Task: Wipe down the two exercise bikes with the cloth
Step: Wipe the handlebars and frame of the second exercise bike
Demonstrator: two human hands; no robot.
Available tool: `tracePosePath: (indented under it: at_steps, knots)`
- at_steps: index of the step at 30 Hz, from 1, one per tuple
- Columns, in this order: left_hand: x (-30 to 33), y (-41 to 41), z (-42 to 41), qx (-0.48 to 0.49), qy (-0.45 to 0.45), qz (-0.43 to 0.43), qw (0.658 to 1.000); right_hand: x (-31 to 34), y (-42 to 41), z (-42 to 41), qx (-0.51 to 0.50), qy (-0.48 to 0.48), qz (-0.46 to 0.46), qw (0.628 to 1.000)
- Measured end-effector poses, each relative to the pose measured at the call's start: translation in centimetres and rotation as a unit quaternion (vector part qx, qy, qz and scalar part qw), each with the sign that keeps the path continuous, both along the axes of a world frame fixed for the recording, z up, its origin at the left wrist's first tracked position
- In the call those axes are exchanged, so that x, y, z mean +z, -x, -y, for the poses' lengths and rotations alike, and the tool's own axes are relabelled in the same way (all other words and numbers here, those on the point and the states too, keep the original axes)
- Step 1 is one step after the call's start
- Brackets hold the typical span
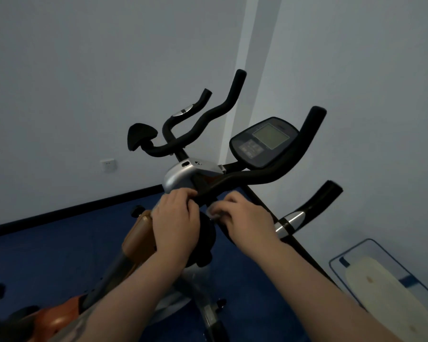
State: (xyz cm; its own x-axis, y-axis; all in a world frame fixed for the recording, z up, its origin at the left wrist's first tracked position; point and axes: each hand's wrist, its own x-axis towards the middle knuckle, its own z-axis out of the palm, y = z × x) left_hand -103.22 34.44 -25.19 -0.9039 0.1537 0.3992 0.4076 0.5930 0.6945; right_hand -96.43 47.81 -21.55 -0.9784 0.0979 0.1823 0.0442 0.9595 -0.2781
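An exercise bike with black handlebars (pixel 262 176), a silver stem cover (pixel 181 176) and a grey console screen (pixel 265 141) stands in front of me. My left hand (pixel 176 218) rests with curled fingers on the handlebar joint just below the silver cover. My right hand (pixel 242 215) grips a small pale cloth (pixel 214 210), mostly hidden under its fingers, against the black bar. The bike's orange and grey frame (pixel 136 240) runs down to the lower left. Only this one bike is clearly in view.
Blue carpet (pixel 59 243) covers the floor, with a black skirting board along the white wall. A wall socket (pixel 108 164) sits low on the left wall. A flat white and blue object (pixel 386 282) lies on the floor at the right.
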Motion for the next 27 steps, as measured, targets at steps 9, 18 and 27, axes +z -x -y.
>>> tracePosePath:
  at_steps: [9,18,27]
  knots:
    - [-1.2,0.3,0.4,0.01,-0.026,0.016,0.999,-0.6,-3.9,0.9,-0.005,-0.021,-0.07,0.997]
    - [-1.6,0.5,0.2,0.012,-0.041,0.006,0.999,1.2,-8.1,-8.9,-0.06,-0.141,-0.255,0.955]
    - [-1.4,0.2,0.2,0.025,-0.068,0.048,0.996,-3.1,-8.8,-3.2,-0.051,-0.085,-0.245,0.964]
